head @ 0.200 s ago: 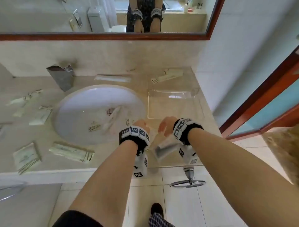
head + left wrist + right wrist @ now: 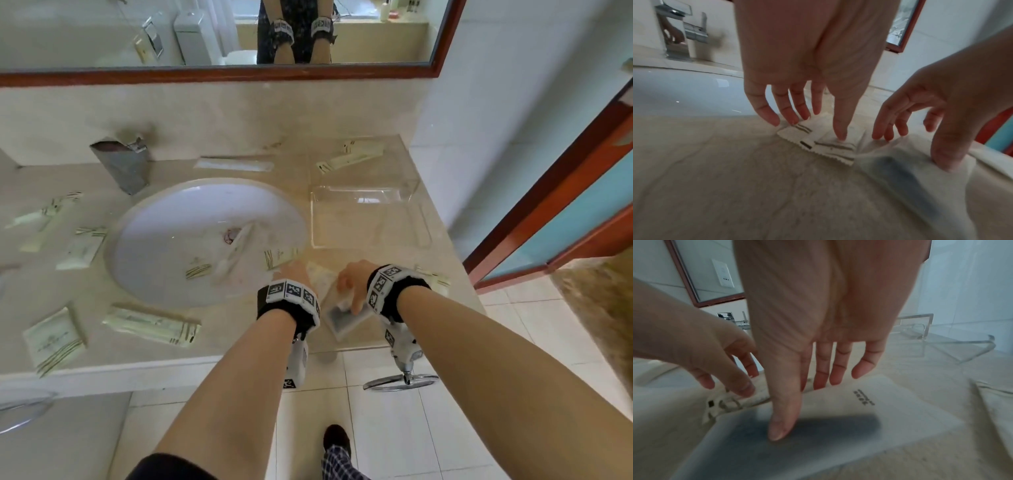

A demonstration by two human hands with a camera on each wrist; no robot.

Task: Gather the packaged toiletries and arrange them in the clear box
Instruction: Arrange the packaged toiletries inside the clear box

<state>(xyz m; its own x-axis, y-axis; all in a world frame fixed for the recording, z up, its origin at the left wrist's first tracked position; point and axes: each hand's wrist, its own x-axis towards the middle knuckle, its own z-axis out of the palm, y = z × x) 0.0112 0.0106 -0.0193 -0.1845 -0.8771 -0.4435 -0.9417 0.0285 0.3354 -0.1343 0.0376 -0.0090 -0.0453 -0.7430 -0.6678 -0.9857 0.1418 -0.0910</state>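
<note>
Right hand (image 2: 818,321) grip pinching a frosted packet (image 2: 838,418) with a dark item inside, thumb on top, fingers behind, left hand (image 2: 807,65) grip wide, straight fingertips pressing a striped sachet (image 2: 824,142) on the tabletop (image 2: 239,329), both just in front of the clear box (image 2: 370,219), sink (image 2: 205,240) left of the box.

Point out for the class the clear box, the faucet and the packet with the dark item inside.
clear box (image 2: 368,240): head view, bare floor of the box.
faucet (image 2: 120,164): head view, metal body.
packet with the dark item (image 2: 828,423): right wrist view, dark patch showing through the wrapper.
</note>
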